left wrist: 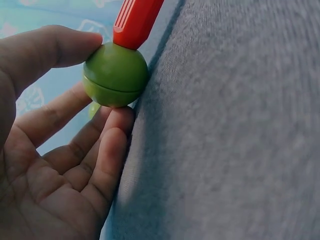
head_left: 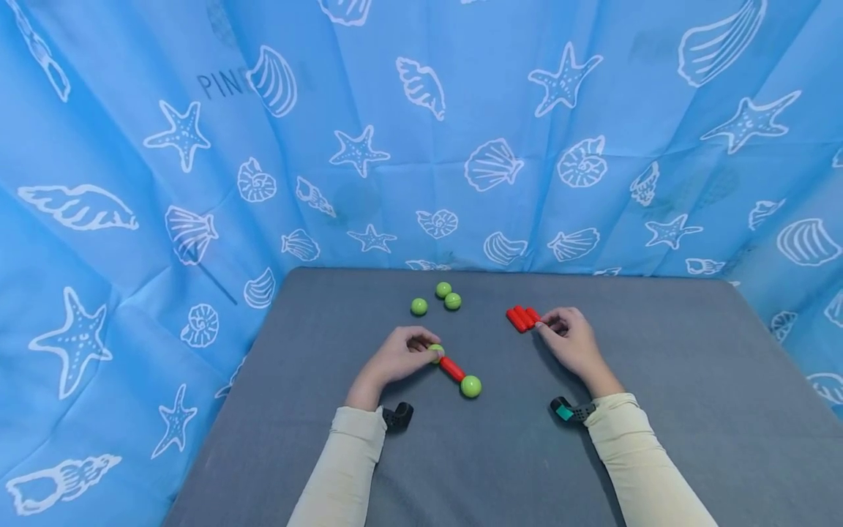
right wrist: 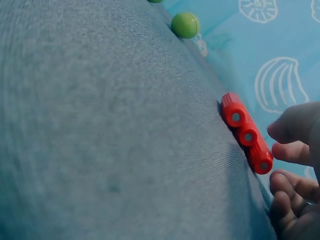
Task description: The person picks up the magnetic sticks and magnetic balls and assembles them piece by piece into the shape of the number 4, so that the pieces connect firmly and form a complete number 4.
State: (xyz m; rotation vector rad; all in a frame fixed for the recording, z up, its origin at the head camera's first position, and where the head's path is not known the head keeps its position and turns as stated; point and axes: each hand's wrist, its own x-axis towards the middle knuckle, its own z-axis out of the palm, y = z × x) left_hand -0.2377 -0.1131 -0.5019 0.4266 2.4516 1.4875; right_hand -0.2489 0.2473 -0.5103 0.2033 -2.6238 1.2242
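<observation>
My left hand (head_left: 403, 356) holds a green ball (left wrist: 116, 75) between thumb and fingers, low over the grey cloth. A red rod (head_left: 451, 369) runs from that ball to a second green ball (head_left: 470, 386), the three joined in a line. Farther right, my right hand (head_left: 571, 342) reaches beside three short red rods (head_left: 520, 319) lying side by side. In the right wrist view its thumb and fingers are parted, with the fingertips (right wrist: 281, 151) right at the nearest rod (right wrist: 262, 161). Round grey spots show on the rod ends.
Three loose green balls (head_left: 418, 307) lie toward the back of the grey-covered table (head_left: 500, 468). Behind and to the left hangs a blue curtain (head_left: 421, 183) printed with white shells and starfish. Each wrist wears a dark strap (head_left: 571, 411).
</observation>
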